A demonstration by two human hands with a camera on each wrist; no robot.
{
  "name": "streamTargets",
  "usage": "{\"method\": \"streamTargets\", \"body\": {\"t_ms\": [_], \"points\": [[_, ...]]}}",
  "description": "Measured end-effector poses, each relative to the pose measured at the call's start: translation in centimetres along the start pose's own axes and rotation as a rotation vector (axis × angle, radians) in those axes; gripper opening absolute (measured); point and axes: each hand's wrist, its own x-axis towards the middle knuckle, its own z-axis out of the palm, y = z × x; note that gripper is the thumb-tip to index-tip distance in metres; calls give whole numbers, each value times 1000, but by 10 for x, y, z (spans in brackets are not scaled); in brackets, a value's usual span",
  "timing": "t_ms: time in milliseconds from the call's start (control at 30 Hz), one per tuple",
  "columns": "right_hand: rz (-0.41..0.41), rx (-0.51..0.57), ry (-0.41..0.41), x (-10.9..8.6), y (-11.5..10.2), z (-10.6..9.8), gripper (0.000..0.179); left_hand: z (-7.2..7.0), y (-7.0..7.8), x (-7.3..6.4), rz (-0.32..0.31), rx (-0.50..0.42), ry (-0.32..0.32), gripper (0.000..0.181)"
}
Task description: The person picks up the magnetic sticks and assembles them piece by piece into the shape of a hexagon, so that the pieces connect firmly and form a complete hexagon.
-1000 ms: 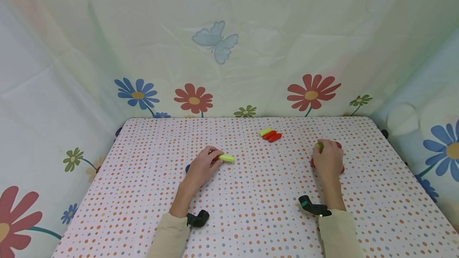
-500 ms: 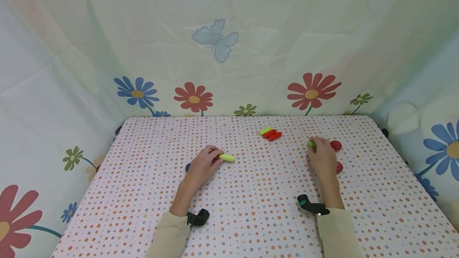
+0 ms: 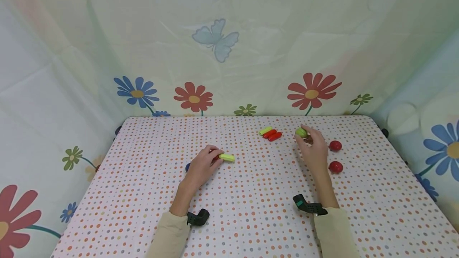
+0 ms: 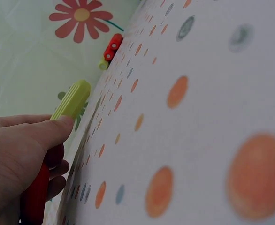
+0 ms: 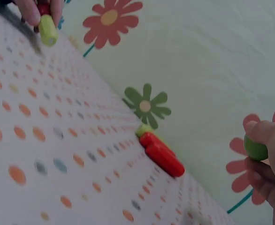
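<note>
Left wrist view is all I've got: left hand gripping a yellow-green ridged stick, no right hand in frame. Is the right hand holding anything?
Observer: Yes. In the head view, the right hand pinches a small, rounded green piece.

Operator: Anything lying beside that hand?

Observer: Two glossy, rounded red pieces lie on the table to its right, apart from each other.

Operator: And at the left hand, anything I'm missing?

Observer: A bit of a dark blue object shows at its left edge; the rest is hidden, so I can't tell its shape.
</note>
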Motion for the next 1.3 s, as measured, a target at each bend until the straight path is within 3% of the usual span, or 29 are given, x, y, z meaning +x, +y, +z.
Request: {"method": "streamTargets", "body": {"t_ms": [133, 300, 400, 467, 567, 800, 1000, 1200, 1300], "points": [[114, 349, -47, -3, -16, 11, 44, -1, 0, 0, 4, -4, 15, 29], [359, 832, -167, -9, -36, 28, 42, -1, -1, -1, 6, -29, 34, 29], [480, 1046, -221, -11, -43, 37, 41, -1, -1, -1, 9, -33, 38, 29], [531, 1134, -249, -13, -44, 43, 44, -1, -2, 0, 14, -26, 44, 29], [561, 1178, -273, -17, -44, 50, 46, -1, -2, 0, 20, -20, 52, 29], [566, 1144, -320, -25, -44, 61, 37, -1, -2, -1, 20, -22, 57, 29], [613, 1186, -416, -31, -49, 70, 42, -1, -2, 0, 14, -32, 51, 30], [762, 1212, -511, -36, -51, 77, 23, -1, -3, 1, 26, -23, 61, 30], [783, 1218, -560, -37, -50, 79, 22, -1, -2, 1, 28, -21, 62, 30]]}}
